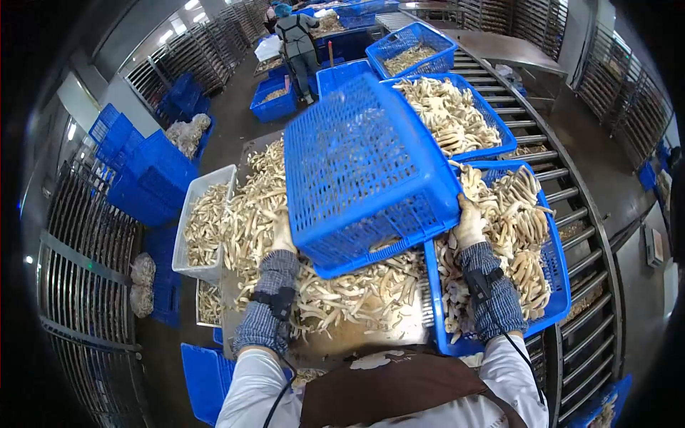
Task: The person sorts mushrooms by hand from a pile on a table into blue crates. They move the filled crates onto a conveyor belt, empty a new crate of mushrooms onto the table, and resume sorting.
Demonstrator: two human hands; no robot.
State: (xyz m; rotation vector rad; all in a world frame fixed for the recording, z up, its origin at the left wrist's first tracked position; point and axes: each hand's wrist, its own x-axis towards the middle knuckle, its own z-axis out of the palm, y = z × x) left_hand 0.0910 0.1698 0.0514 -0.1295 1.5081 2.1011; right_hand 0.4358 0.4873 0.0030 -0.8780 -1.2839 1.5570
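Blue crate held upturned over mushroom heap

Left hand (282, 235) and right hand (469, 225) each have their grip clamped on a lower corner of the tilted blue crate (360, 167), bottom facing up, above the pale mushrooms (342, 292) piled on the desk (357, 335). A filled crate (556, 285) sits just right, on the roller conveyor (578, 214).

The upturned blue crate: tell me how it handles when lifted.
The blue crate is mesh plastic, so probably light and fairly stiff. The left hand and right hand grip opposite edges, suggesting it is bulky. Tilted over the mushroom pile, it likely swings easily.
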